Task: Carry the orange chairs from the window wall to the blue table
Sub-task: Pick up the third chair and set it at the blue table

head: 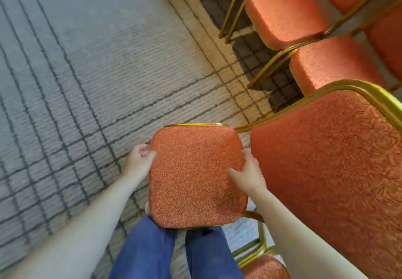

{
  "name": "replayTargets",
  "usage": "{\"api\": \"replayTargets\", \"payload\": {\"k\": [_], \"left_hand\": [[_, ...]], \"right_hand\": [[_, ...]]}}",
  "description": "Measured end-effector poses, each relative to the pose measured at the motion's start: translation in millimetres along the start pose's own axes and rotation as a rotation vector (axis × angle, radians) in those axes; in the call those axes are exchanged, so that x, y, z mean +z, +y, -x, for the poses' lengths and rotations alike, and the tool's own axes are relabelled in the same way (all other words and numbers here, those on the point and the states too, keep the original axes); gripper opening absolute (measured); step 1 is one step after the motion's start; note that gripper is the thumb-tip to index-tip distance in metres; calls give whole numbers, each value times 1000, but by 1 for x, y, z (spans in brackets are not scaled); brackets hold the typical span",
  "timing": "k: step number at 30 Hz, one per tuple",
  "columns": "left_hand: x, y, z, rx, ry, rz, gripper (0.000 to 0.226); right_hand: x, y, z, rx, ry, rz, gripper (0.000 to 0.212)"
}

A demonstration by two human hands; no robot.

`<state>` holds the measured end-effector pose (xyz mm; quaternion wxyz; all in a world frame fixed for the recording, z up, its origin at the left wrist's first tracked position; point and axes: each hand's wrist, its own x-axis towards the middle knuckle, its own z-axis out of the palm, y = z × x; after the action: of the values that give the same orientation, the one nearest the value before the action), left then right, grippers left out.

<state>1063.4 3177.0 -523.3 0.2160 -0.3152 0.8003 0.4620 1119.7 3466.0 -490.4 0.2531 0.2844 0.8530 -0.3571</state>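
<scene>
- Our left hand (pixel 139 162) grips the left edge of an orange cushion (pixel 193 183). The thumb lies on the patterned top and the fingers curl round the side.
- Our right hand (pixel 249 175) grips the cushion's right edge. The thumb stretches across the fabric and the fingers wrap over the side, out of sight.
- The cushion is a padded chair part with a thin gold rim (pixel 195 124) along its far edge. It sits between both hands, in front of our legs and above the floor.
- Our blue jeans (pixel 145 254) show just under the cushion's near edge.
- Touching or just beside the cushion on the right is a large orange panel (pixel 330 169) framed in gold tube. We cannot tell whether it belongs to the same chair.
- Near the bottom right, under our right forearm, a gold leg frame (pixel 262 244) and another orange seat (pixel 265 267) show.
- Far right, more orange chairs stand in a row with gold legs. One seat (pixel 285 13) is farther off and a second seat (pixel 332 65) is nearer. Both are well apart from our hands.
- A grey and beige carpet (pixel 87 71) crossed by dark grid lines covers the floor to the left and far side.
</scene>
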Motion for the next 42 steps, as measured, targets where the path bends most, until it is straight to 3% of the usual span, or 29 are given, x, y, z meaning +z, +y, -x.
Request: {"api": "replayTargets", "payload": {"k": [12,15,19,22,29,34,38,42], "left_hand": [[54,-110,-71,-187,35,-25,44],[65,-129,-84,-187,49,-42,33],[74,-149,-97,-143,73,-74,47],[85,-160,-103,-159,50,-91,57],[110,-166,-104,-270,294,-104,69],[116,-170,-103,-222,411,-81,69],[117,-174,-108,-244,453,-90,75],[116,-177,-112,-301,430,-43,79]], "right_hand": [[58,76,-111,157,-54,-144,78],[68,99,-129,232,-42,-171,67],[80,118,-146,280,-21,-235,51],[90,129,-159,284,27,-275,51],[103,146,-176,269,99,-350,52],[110,153,-179,244,160,-406,57],[108,159,-188,364,50,-569,33],[107,159,-192,449,-11,-599,57]]}}
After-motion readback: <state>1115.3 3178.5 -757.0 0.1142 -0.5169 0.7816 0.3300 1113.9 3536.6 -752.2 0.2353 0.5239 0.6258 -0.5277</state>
